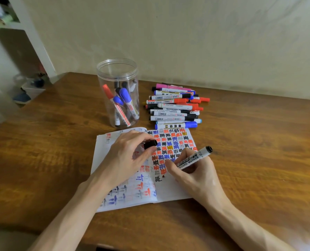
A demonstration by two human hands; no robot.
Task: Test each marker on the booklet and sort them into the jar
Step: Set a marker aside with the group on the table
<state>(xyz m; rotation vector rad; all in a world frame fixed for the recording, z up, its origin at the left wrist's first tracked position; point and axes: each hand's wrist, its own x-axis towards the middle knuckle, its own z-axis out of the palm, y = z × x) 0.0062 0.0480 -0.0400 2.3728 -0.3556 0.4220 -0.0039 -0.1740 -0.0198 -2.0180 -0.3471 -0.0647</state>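
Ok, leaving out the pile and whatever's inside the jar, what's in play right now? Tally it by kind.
jar: 1
booklet: 1
marker, gripped in the right hand: 1
black cap, pinched by the left hand: 1
Total: 4

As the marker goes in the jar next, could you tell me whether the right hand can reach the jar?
Probably yes: the jar stands open just beyond the booklet, though the right hand, holding the marker, would have to pass over the left hand holding the cap.
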